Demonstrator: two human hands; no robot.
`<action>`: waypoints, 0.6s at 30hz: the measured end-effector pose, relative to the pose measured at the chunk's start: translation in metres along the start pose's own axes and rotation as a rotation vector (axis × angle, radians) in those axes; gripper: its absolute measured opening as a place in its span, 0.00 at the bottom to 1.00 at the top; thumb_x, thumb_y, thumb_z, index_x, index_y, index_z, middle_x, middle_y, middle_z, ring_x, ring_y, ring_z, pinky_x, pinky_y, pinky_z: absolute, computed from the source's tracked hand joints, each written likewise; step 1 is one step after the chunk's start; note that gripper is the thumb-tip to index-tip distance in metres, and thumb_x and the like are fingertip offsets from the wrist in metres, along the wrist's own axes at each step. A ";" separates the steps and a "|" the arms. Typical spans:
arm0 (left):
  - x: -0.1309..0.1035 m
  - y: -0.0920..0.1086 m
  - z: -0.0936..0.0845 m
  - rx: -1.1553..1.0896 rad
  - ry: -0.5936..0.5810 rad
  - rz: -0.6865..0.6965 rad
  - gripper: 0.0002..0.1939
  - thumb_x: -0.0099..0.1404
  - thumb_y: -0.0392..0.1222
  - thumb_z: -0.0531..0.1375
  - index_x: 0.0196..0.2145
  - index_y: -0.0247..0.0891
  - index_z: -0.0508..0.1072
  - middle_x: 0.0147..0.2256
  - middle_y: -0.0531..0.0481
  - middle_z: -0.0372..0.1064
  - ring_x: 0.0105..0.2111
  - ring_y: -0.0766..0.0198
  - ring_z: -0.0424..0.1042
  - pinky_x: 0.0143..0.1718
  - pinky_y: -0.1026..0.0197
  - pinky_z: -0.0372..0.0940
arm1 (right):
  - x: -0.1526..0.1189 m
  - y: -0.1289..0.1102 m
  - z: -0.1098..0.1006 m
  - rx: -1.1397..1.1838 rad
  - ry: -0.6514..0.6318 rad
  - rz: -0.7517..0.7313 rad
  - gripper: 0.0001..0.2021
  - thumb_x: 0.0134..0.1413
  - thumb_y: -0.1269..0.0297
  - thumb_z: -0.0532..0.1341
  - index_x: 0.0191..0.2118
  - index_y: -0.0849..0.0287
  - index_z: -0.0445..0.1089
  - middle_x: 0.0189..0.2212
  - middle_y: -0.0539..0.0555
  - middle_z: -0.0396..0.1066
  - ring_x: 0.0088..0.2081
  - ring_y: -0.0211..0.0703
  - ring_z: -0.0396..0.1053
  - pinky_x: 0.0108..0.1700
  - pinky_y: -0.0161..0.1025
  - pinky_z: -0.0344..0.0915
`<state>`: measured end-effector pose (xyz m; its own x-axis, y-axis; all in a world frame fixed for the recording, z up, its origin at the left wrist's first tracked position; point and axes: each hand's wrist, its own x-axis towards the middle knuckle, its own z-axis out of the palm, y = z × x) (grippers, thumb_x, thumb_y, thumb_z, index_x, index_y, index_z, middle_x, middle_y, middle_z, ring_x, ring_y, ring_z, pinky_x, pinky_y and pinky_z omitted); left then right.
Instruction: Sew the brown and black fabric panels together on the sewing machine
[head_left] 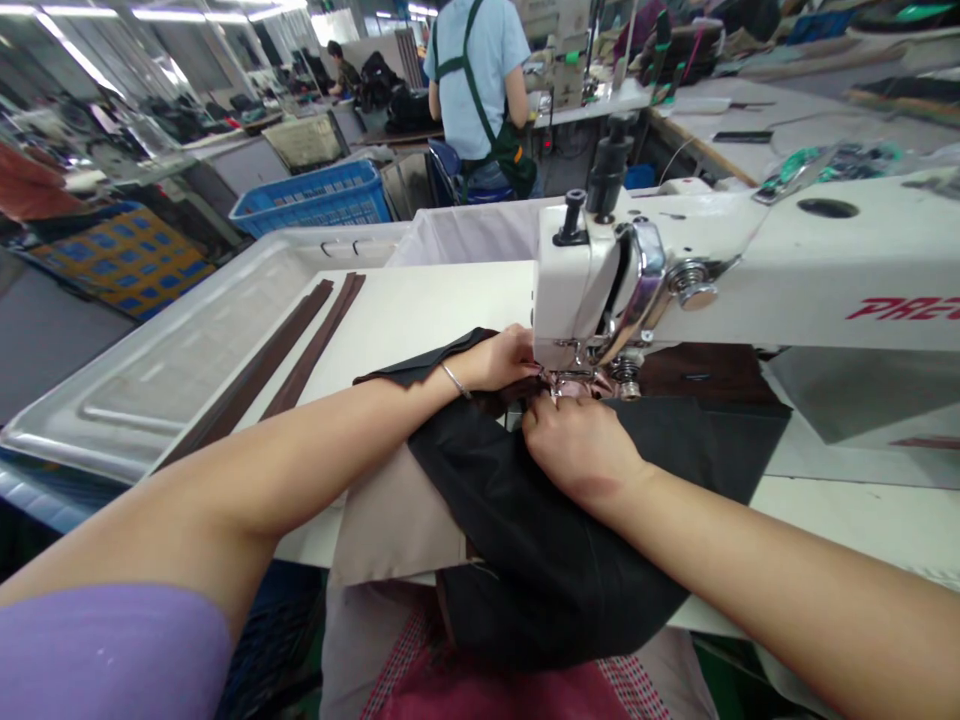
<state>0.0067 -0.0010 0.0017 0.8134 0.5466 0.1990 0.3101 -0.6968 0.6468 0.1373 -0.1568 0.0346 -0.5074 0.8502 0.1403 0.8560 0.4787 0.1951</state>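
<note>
A white sewing machine [577, 290] stands over a piece of black and dark brown fabric [555, 540]. My left hand [504, 358], with a bracelet at the wrist, is closed on the fabric's edge just left of the needle area. Close in front of the presser foot, my right hand [577, 445] has its fingers curled on the same fabric. The fingertips of both hands are partly hidden by the machine head and the cloth folds. A beige piece [397, 520] hangs over the table's front edge under the black cloth.
Dark brown strips [311, 350] lie on the white tabletop [442, 295] at the left. Beyond them are a translucent plastic tray [180, 370] and a blue basket [315, 195]. A person in a light blue shirt [476, 85] sits farther back, facing away.
</note>
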 end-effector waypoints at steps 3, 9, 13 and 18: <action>0.002 -0.002 -0.006 0.054 -0.064 0.068 0.08 0.57 0.32 0.61 0.36 0.32 0.76 0.41 0.42 0.74 0.42 0.59 0.72 0.47 0.55 0.66 | -0.001 0.003 -0.001 -0.002 -0.002 -0.013 0.14 0.57 0.78 0.50 0.34 0.67 0.73 0.31 0.63 0.72 0.32 0.50 0.71 0.30 0.41 0.64; 0.002 -0.001 -0.024 0.220 -0.176 0.247 0.12 0.58 0.37 0.64 0.41 0.32 0.75 0.46 0.39 0.71 0.47 0.55 0.69 0.51 0.53 0.64 | -0.003 0.010 -0.002 -0.019 0.014 -0.053 0.14 0.57 0.78 0.50 0.38 0.66 0.74 0.32 0.62 0.73 0.33 0.50 0.71 0.32 0.42 0.64; 0.000 -0.005 -0.025 0.435 -0.074 0.306 0.15 0.61 0.48 0.63 0.39 0.33 0.76 0.45 0.38 0.70 0.47 0.54 0.67 0.50 0.51 0.62 | -0.003 0.008 -0.002 -0.033 0.030 -0.064 0.14 0.56 0.79 0.51 0.35 0.66 0.74 0.31 0.62 0.73 0.32 0.50 0.71 0.32 0.42 0.64; -0.016 0.008 -0.014 0.549 0.002 0.319 0.13 0.68 0.45 0.55 0.35 0.35 0.76 0.38 0.42 0.71 0.41 0.57 0.68 0.45 0.53 0.62 | -0.017 0.028 0.005 -0.026 0.045 -0.124 0.14 0.58 0.79 0.51 0.40 0.65 0.74 0.35 0.61 0.74 0.36 0.49 0.72 0.36 0.43 0.66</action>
<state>-0.0110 -0.0091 0.0136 0.9067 0.2732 0.3213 0.2603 -0.9619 0.0834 0.1709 -0.1569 0.0331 -0.6134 0.7741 0.1565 0.7840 0.5729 0.2390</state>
